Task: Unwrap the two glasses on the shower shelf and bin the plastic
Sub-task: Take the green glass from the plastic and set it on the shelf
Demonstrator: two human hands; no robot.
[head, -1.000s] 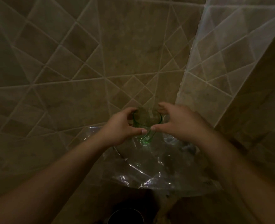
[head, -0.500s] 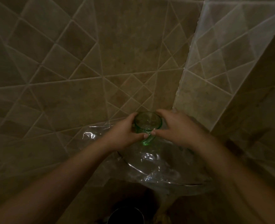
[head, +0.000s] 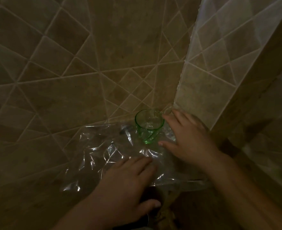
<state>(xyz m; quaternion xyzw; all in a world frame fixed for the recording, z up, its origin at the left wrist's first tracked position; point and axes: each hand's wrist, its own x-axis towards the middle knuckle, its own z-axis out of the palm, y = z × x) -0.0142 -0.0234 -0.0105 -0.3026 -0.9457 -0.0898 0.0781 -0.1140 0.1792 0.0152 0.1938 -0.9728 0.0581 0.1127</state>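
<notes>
Your hands have let go of the green glass [head: 148, 126] (upright, bare). The left hand [head: 125, 183] lies spread on the clear plastic wrap [head: 103, 151]; the right hand [head: 186, 140], open, seemingly reaches something clear beside it.

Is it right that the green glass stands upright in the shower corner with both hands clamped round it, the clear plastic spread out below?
Not quite. In the head view the green glass stands upright in the corner, but neither hand grips it. The right hand is open beside it; the left hand lies flat on the clear plastic spread below.
</notes>
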